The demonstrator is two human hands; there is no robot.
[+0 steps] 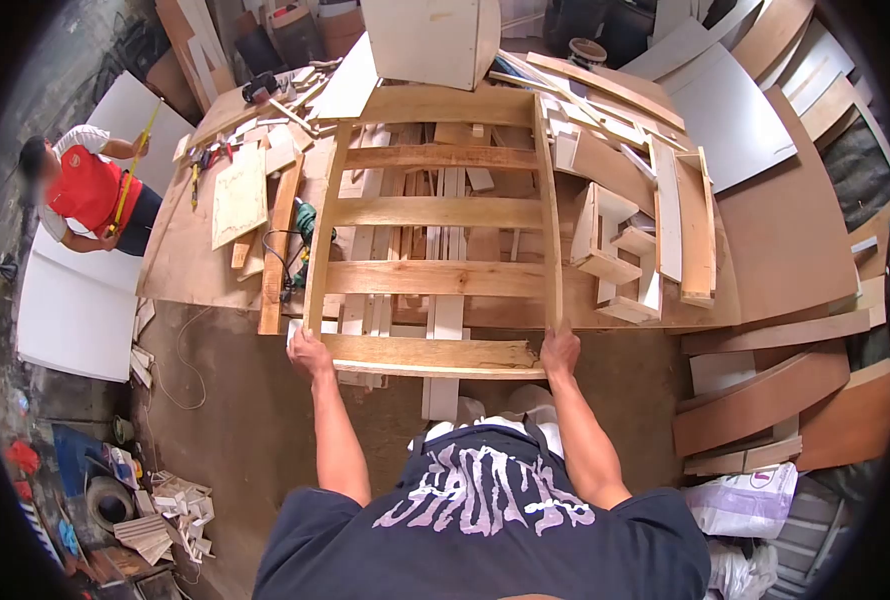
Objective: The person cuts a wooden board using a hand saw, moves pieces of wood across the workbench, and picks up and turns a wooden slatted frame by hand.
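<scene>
A slatted wooden frame point(435, 278) with several cross slats lies over the workbench, its near end jutting past the bench edge toward me. My left hand point(311, 354) is closed around its near left corner. At the near right corner, my right hand point(560, 351) grips the same frame. Through the gaps between the slats, loose wood strips show underneath. Just left of the frame sits a green power tool point(306, 222) with a dark cord. A white box-like piece point(431, 42) stands at the frame's far end.
The workbench point(200, 275) carries scrap boards, pliers and small wooden box frames point(615, 250) on the right. A person in a red top point(87, 188) holds a yellow tape measure point(125, 195) at left. Curved panels point(765, 400) stack at right; wood offcuts point(175, 515) lie on the floor.
</scene>
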